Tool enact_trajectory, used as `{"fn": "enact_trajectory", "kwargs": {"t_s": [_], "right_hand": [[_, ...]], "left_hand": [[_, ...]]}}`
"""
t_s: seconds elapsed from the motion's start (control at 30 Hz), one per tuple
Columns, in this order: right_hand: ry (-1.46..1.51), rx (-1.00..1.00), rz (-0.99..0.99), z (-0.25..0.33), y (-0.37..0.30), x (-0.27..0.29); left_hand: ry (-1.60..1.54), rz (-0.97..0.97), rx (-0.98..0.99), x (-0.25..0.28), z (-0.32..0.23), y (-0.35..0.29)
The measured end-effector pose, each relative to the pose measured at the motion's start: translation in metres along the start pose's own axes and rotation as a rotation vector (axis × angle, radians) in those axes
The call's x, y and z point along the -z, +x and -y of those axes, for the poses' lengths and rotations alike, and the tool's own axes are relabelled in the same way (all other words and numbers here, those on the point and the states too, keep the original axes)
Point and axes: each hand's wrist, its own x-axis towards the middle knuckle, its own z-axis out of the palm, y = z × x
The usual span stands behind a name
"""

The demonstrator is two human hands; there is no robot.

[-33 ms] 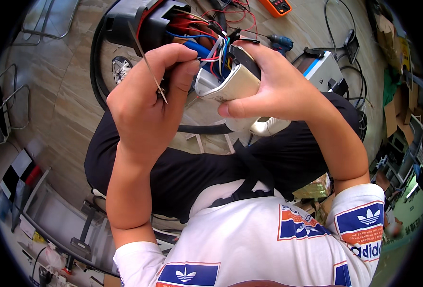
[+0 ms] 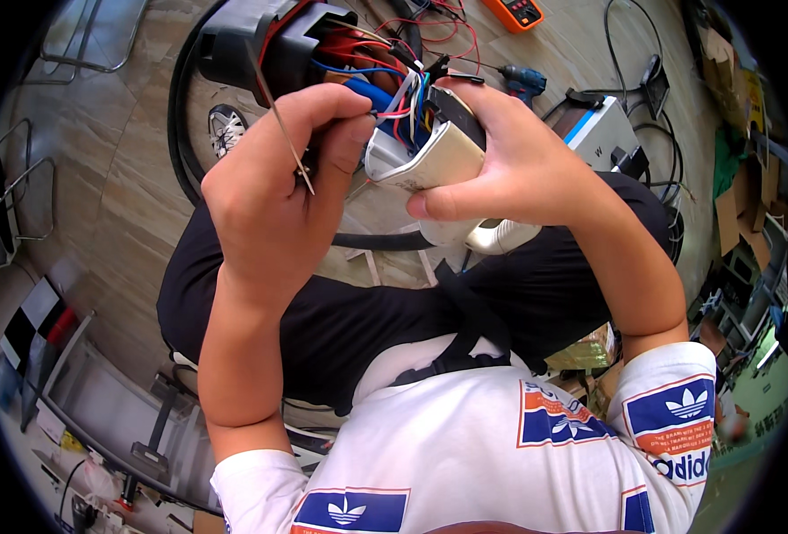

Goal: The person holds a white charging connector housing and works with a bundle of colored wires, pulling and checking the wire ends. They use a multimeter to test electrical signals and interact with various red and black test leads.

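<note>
One tiny change here: the left hand has dipped just a hair, right hand basically put. So imo the wiring's mid-fiddle, no new stage reached. Left grip is narrow, thumb and index pinched by a pinkish wire, probably on its end but I can't tell for sure, and there's a thin metal tool held in that same hand. Right grip is wrapped around the white housing, up above the lap, colored wires poking out its open end, just beside the black housing.
</note>
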Motion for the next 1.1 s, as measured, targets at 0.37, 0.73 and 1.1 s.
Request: {"fn": "enact_trajectory", "kwargs": {"t_s": [0.37,0.73,1.1], "right_hand": [[0.049,-0.017,-0.015,-0.005,0.002,-0.004],[-0.047,0.245,0.049,0.002,-0.002,0.009],[0.017,0.179,0.029,0.01,-0.005,0.003]], "left_hand": [[-0.185,-0.043,0.019,0.013,0.01,-0.008],[-0.852,-0.29,0.428,0.051,0.032,0.005],[-1.089,-0.311,0.56,0.064,0.057,0.007]]}}
